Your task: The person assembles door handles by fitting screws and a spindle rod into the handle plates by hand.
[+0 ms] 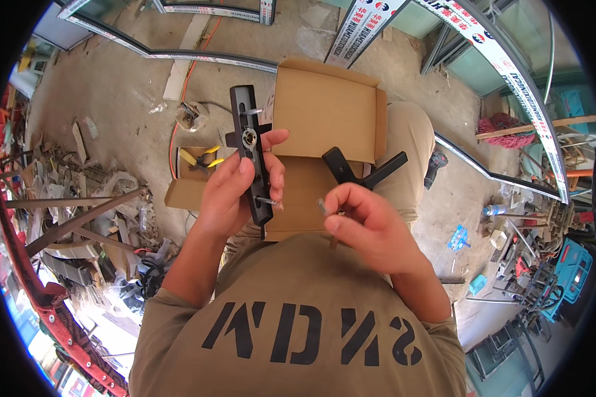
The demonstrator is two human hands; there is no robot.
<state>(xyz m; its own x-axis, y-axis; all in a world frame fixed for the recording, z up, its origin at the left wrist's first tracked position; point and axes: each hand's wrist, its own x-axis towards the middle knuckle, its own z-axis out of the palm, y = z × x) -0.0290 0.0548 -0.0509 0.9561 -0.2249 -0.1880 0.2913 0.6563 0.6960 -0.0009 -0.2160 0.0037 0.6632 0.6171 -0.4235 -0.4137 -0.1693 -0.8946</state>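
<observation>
My left hand (226, 193) is closed around a long black door handle plate (248, 124), held upright. A round metal fitting sits near the plate's middle, and a metal post sticks out near each end. The thumb lies across the plate's face. My right hand (369, 228) pinches a small silvery metal piece (322, 206) between thumb and fingers; its exact kind is too small to tell. Just beyond that hand, a black lever handle (341, 165) with two arms rests over an open cardboard box (328, 109) in front of my body.
Yellow-handled pliers (201, 159) lie in a smaller carton (184, 193) at the left. A small round tub (192, 116) with tools stands beyond. Wrapped metal frames (212, 59) lie across the far floor. Scrap piles (79, 245) fill the left; a power drill (434, 167) lies right.
</observation>
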